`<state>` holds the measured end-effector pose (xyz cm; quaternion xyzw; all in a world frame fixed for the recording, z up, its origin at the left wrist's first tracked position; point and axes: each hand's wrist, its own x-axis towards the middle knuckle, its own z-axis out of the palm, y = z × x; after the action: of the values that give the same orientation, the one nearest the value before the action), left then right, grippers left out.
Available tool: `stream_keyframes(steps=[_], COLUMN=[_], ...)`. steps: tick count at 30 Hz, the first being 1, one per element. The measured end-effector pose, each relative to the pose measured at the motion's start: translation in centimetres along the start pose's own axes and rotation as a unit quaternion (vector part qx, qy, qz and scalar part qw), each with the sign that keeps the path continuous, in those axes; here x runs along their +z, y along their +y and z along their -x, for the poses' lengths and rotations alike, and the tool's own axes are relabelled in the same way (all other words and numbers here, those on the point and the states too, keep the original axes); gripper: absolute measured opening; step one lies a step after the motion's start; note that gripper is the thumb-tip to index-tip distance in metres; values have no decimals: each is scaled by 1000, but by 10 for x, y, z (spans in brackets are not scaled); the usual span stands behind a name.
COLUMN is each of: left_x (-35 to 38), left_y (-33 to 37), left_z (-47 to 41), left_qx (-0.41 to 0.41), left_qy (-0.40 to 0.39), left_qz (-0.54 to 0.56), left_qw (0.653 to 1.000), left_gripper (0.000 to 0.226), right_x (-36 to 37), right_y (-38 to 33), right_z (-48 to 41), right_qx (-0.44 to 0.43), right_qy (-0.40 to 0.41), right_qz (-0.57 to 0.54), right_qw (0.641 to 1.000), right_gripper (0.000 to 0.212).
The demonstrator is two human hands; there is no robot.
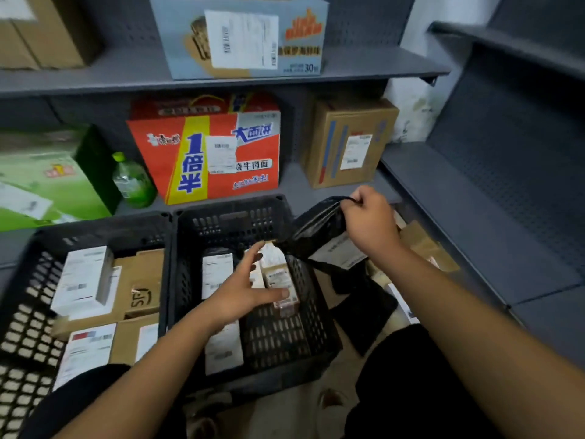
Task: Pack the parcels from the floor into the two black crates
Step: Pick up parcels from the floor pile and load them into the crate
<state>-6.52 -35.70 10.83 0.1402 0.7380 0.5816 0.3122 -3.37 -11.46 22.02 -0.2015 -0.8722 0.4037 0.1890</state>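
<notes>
Black plastic mailer (316,229) pinched at top edge by raised right hand (370,213), hanging over right crate (304,350) rim; left hand (243,289) spread, fingers touching small brown parcel (281,280) inside; left crate (22,312) holds cardboard boxes; grey shelves (443,198) behind.

Left crate (28,289): on the floor, touching the right crate's left wall; boxes (139,280) lie packed inside.
Right crate (316,337): before the lower shelf; parcels (217,270) lie inside.
Left hand (243,289): over the right crate, fingers on a small parcel (280,274) by the right wall.
Right hand (368,217): above the right crate's right rim, holding a bag (316,229) by its top.
Floor parcels (424,245): right of the right crate, below the side shelf (468,217).
Lower shelf (291,185): behind both crates; holds cartons (205,150) and a bottle (133,182).
Upper shelf (126,74): above it; holds more cartons.
</notes>
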Motion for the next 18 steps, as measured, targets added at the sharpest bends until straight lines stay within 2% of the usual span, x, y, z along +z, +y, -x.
stream_keyframes(steps=[2, 3, 5, 7, 10, 12, 14, 16, 17, 18], left_x=[-17, -24, -31, -40, -54, -58, -56, -51, -48, -44], left_y=[1, 2, 11, 19, 23, 25, 25, 20, 17, 14], left_z=[28, 39, 49, 50, 58, 69, 80, 89, 94, 99], left_qx=[14, 19, 36, 52, 71, 92, 98, 74, 63, 52], left_qy=[24, 41, 83, 109, 120, 117, 120, 142, 155, 167], left_qz=[26, 36, 45, 60, 74, 30, 6, -7, -33, -71], left_qw=[999, 998, 995, 991, 987, 988, 988, 987, 985, 982], left_gripper=[107, 109, 115, 111, 99, 79, 64, 59, 57, 56], right_x=[17, 29, 50, 66, 74, 73, 73, 76, 75, 72], right_y=[-15, -18, -18, -19, -24, -20, -13, -10, -10, -11], right_z=[13, 23, 42, 55, 60, 65, 73, 78, 81, 84], right_qx=[12, 44, 150, 210, 166, 149, 153, 143, 104, 47], right_qy=[-27, -39, -63, -110, -189, -220, -228, -186, -161, -160], right_qz=[-35, -81, -206, -266, -319, -389, -417, -380, -330, -270], right_qw=[999, 995, 965, 934, 914, 882, 866, 895, 924, 948], right_gripper=[34, 37, 37, 31, 23, 18, 18, 13, 7, 15])
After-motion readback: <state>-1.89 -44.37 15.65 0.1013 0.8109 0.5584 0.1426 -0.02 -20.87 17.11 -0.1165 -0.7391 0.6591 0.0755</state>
